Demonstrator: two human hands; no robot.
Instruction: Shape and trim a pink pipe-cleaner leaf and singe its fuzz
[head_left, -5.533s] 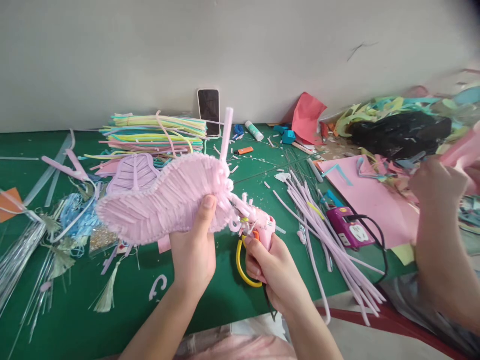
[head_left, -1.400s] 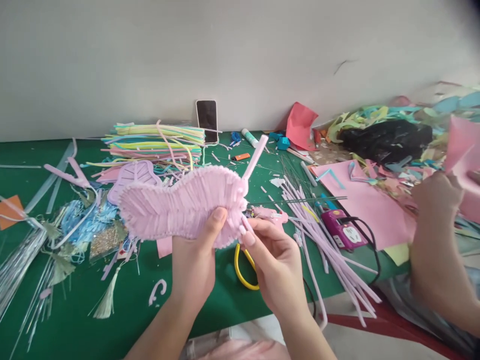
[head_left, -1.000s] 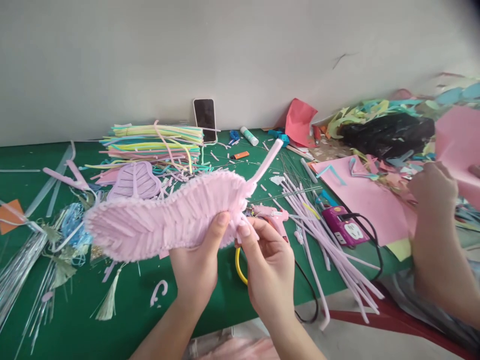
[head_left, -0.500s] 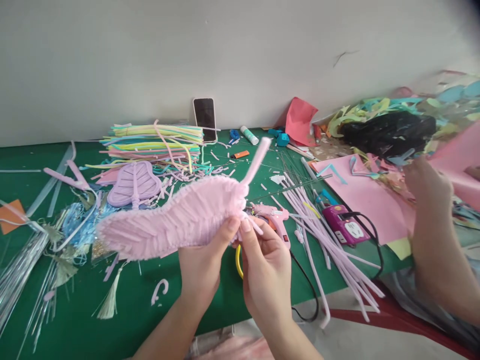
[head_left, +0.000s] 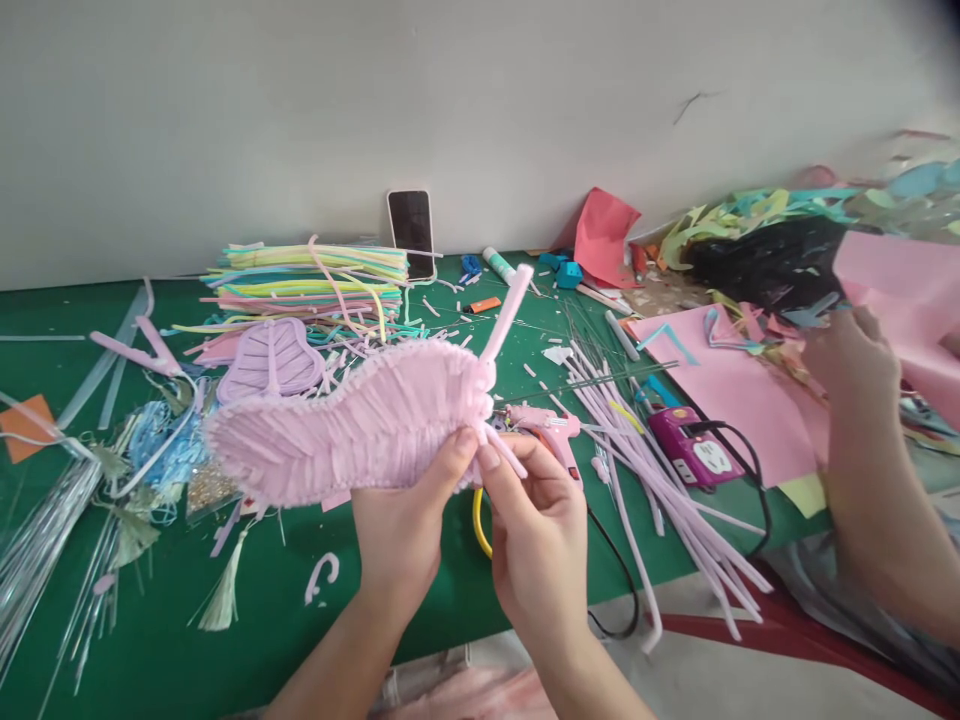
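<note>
A long, fuzzy pink wing-like piece (head_left: 337,425) made of pipe cleaners hangs in the air over the green table. My left hand (head_left: 409,520) grips its lower right edge, the thumb in front and the fingers hidden behind. At its right end, my right hand (head_left: 536,530) pinches the base near a short downward stem (head_left: 504,450), with the fingers curled. Another stem (head_left: 507,315) sticks up and to the right from the same end. Behind my right hand, a pink glue gun (head_left: 551,425) is partly covered.
Pipe cleaner bundles (head_left: 307,290), a phone (head_left: 412,232) and a leaf-shaped piece (head_left: 270,362) lie behind. At right are loose pink pipe cleaners (head_left: 675,500), a purple power socket (head_left: 694,450), and another person's hand (head_left: 855,370) by pink paper (head_left: 900,300).
The fuzzy piece has tilted slightly, its left end a little higher and further right. Both my hands keep their grip. The other person's pink sheet has shifted left and up.
</note>
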